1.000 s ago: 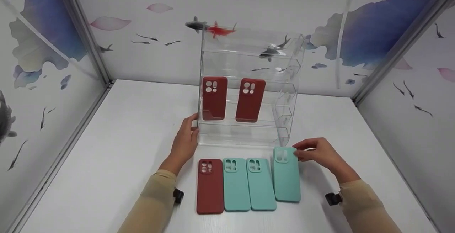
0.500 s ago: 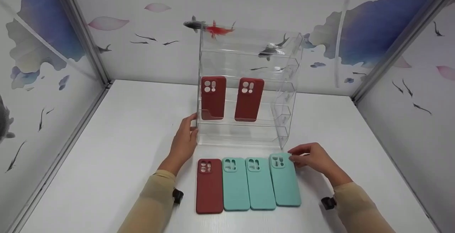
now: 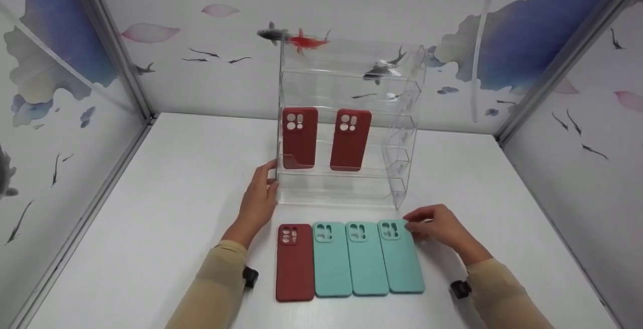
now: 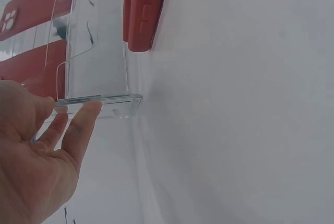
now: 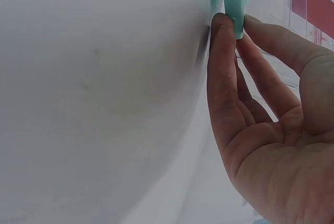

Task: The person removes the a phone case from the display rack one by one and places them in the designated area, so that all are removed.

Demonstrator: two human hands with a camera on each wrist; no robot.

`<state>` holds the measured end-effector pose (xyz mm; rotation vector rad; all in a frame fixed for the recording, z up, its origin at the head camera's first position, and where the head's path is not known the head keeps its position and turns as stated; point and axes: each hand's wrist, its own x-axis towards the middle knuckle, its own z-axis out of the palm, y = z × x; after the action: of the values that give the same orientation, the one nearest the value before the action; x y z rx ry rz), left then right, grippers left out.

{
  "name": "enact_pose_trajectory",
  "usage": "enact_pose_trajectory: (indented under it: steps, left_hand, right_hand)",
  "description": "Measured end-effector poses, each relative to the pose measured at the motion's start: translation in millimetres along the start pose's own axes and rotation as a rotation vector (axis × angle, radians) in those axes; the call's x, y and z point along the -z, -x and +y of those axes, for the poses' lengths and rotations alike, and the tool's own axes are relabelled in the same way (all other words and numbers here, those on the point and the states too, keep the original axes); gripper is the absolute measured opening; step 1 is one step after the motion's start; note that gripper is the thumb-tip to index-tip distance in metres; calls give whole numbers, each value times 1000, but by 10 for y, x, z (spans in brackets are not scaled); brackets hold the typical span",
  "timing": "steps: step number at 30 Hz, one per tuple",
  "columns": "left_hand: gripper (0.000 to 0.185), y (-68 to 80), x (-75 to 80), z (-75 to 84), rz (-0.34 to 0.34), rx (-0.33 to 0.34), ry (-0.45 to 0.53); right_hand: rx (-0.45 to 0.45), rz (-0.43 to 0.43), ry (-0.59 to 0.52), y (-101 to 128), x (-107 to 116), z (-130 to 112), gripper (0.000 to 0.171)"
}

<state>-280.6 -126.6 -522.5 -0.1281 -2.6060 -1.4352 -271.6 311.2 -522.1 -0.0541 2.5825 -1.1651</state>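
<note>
A clear acrylic tiered rack (image 3: 341,188) stands upright on the table. My left hand (image 3: 257,199) holds the lower left side of it, thumb and fingers at the panel's edge in the left wrist view. Two red phone cases, one at the left (image 3: 300,143) and one in the middle (image 3: 350,145), lean on one tier. In front of the rack lies a row: a red phone case (image 3: 294,268) and three teal ones. My right hand (image 3: 439,223) pinches the rightmost teal phone case (image 3: 403,263) by its upper right corner; the right wrist view shows thumb and finger on either side of its edge.
Printed white panels (image 3: 211,83) with fish and flowers enclose the white table (image 3: 196,168) at the back and both sides. Grey metal posts (image 3: 118,42) mark the corners. Upper tiers of the rack rise behind the red cases.
My right hand has brought the rightmost teal case down and slightly left, against its neighbour in the row. My left hand has stayed at the rack's side.
</note>
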Motion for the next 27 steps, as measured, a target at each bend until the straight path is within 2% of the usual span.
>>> enact_pose_trajectory:
  steps: [8,14,20,27]
  left_hand:
    - [51,-3,6,4,-9,5,-30]
    - [51,3,3,6,-13,8,-17]
    - [51,0,3,-4,-4,4,-15]
    - [52,-9,6,-9,-6,5,-23]
  right_hand:
    - [-22,26,29,13,-56,-21,29]
    - [-15,24,55,27,-65,-43,27]
    - [42,20,114,29,-8,-138,21]
    - [135,23,162,16,143,-372,26]
